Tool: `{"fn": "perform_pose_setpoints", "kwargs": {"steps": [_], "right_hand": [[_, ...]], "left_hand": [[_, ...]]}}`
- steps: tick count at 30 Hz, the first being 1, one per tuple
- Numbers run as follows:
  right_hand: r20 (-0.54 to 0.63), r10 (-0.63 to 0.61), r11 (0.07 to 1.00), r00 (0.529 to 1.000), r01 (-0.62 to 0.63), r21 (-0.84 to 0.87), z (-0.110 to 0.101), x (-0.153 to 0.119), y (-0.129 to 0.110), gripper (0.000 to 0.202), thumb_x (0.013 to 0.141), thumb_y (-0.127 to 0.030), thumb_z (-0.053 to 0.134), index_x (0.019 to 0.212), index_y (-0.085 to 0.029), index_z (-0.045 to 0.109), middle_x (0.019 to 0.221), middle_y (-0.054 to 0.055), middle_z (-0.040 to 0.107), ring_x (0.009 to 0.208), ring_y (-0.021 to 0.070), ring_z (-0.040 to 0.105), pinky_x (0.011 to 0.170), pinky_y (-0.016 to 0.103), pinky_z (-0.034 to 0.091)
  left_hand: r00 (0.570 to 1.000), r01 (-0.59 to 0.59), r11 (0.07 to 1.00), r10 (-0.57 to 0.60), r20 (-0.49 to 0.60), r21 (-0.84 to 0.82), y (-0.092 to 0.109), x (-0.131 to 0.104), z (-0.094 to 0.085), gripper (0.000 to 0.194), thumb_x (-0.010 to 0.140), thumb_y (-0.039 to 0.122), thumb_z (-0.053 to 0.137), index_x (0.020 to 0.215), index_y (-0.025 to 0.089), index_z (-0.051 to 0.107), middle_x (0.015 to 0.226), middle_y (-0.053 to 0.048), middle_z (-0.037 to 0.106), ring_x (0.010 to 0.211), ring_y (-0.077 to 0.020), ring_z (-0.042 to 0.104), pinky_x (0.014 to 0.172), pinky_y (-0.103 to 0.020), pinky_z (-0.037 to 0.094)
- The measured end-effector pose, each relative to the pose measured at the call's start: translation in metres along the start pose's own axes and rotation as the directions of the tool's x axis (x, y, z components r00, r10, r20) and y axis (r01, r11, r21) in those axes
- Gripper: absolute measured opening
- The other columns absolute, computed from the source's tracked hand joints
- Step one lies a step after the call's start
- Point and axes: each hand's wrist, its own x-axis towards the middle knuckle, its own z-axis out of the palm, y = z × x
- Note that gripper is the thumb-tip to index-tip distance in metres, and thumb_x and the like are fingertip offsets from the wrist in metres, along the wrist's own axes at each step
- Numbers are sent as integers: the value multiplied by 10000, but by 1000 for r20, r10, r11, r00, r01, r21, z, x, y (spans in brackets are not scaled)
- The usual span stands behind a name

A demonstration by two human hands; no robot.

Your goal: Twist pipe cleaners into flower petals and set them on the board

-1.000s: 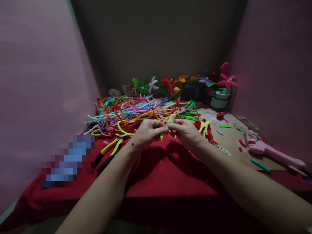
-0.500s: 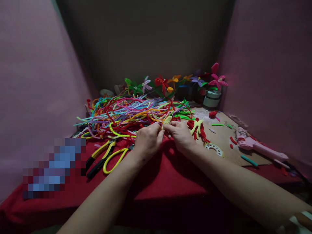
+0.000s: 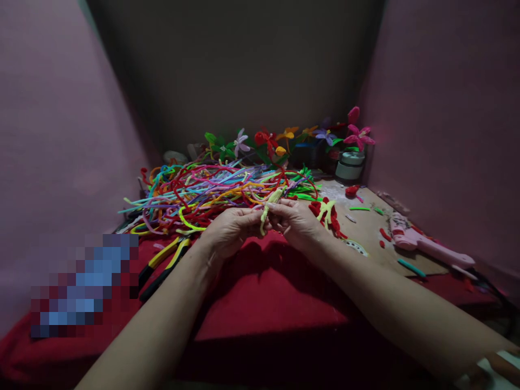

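A pale yellow fuzzy pipe-cleaner piece is pinched between both hands in front of the pile. My left hand holds it from the left with thumb and fingers together. From the right, my right hand grips the same piece near its middle. Its leafy upper end points up and right, and a thin curled end hangs down. Just right of my right hand lie red pipe-cleaner pieces with pale yellow ones on top. Behind the hands spreads a tangled heap of colourful pipe cleaners.
Yellow-black pliers lie left on the red cloth. Pipe-cleaner flowers stand at the back beside a grey jar. A pink tool and cut bits lie on a board at right.
My left hand has moved left and turned, so its thumb and more of the pale yellow piece show. The piece's thin lower end now hangs in view. The view has shifted slightly.
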Motion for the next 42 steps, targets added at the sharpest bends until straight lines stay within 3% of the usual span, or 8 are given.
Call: {"fn": "perform_pose_setpoints", "kwargs": {"steps": [7,11,13,16,19,22,29,42], "right_hand": [[-24,-83,992,996,80,-96,2,-4,-3,174,619,-276,663,637,-129,571,522,-29,495,439,57,348,429,231,196],[-81,-131,979,988,117,-166,4,-6,-2,180,628,-287,646,608,-143,540,495,-48,452,433,55,317,432,234,200],[-107,-165,964,980,138,-227,4,-7,0,181,638,-291,633,601,-150,526,485,-55,439,436,56,318,436,232,212],[-155,-200,938,967,143,-316,3,-6,5,182,643,-284,617,574,-153,510,478,-54,433,437,53,319,430,226,219],[-237,-143,952,961,68,-297,3,-6,8,208,613,-254,617,510,-160,463,436,-61,395,403,44,299,403,220,193],[-340,-10,978,941,-61,-197,7,-7,8,222,554,-232,635,470,-163,441,401,-57,405,369,46,323,380,214,192],[-372,40,990,928,-87,-112,5,-7,10,182,503,-189,661,470,-148,487,417,-41,458,394,57,380,378,207,226],[-430,59,996,901,-83,-37,7,-8,6,230,447,-154,703,443,-133,474,372,-57,429,358,40,373,352,185,243]], "left_hand": [[997,-77,996,78,-13,39,1,-3,6,191,670,278,673,629,96,628,568,-17,539,533,-92,473,569,-238,391],[984,-138,919,169,-54,369,4,-4,11,255,720,333,599,578,127,554,531,8,497,492,-82,426,528,-225,353],[949,-189,725,308,-66,662,2,-4,11,220,751,318,553,617,143,544,556,11,512,500,-86,433,518,-219,335],[840,-195,193,539,62,962,-6,-4,12,147,784,250,493,680,160,546,628,-9,558,563,-115,492,555,-235,345],[790,-60,-253,579,201,965,-14,-6,19,184,832,205,408,735,148,554,681,-58,583,615,-163,539,553,-264,348],[792,84,-446,572,212,891,-19,-9,30,232,849,145,342,745,131,549,683,-94,574,636,-199,562,519,-276,341],[884,149,-404,463,61,903,-23,-9,44,274,872,112,247,887,108,521,790,-128,574,639,-206,598,468,-264,334],[830,114,-567,506,236,816,-36,-8,44,318,870,83,210,897,83,526,682,-108,567,585,-207,600,489,-278,380]]}}
